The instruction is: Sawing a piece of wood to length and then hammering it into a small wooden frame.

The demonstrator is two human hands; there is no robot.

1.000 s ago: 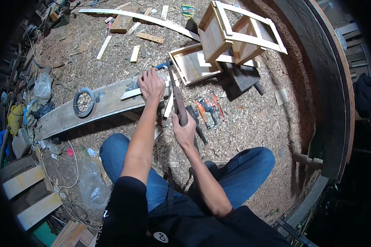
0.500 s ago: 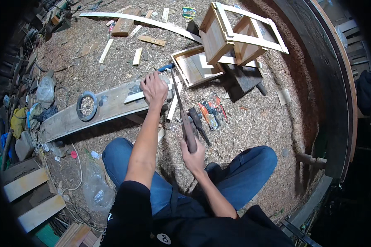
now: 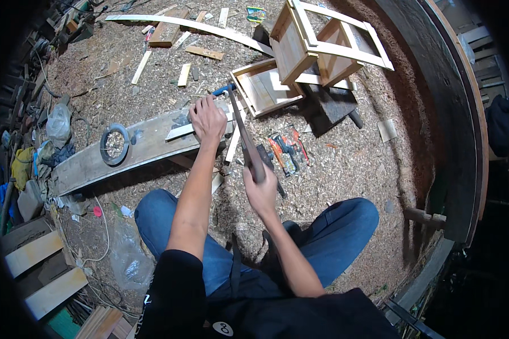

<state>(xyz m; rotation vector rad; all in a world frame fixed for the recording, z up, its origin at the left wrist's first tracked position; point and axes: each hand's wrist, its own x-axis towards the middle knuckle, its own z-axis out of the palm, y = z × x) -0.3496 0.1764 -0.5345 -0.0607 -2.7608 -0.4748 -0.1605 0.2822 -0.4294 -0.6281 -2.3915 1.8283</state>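
Observation:
My left hand (image 3: 208, 120) is closed over a pale wooden strip (image 3: 179, 132), holding it down on the far right end of a low plank bench (image 3: 87, 165). My right hand (image 3: 261, 191) grips the brown wooden handle of a handsaw (image 3: 237, 116). The saw points away from me, its blade seen nearly edge-on beside the bench end, close to my left fingers. Whether its teeth touch the strip I cannot tell. A grey ring-shaped dish (image 3: 107, 151) with shavings in its middle sits on the bench, left of my left hand.
A shallow wooden tray (image 3: 253, 111) and a light wooden frame with box compartments (image 3: 293, 42) stand beyond the saw, by a dark block (image 3: 329, 107). Tools in a colourful packet (image 3: 285, 155) lie right of my right hand. Offcuts and wood shavings cover the ground.
My right hand has pushed the saw forward, away from me. My left hand stays pressed on the strip. The whole view has shifted slightly.

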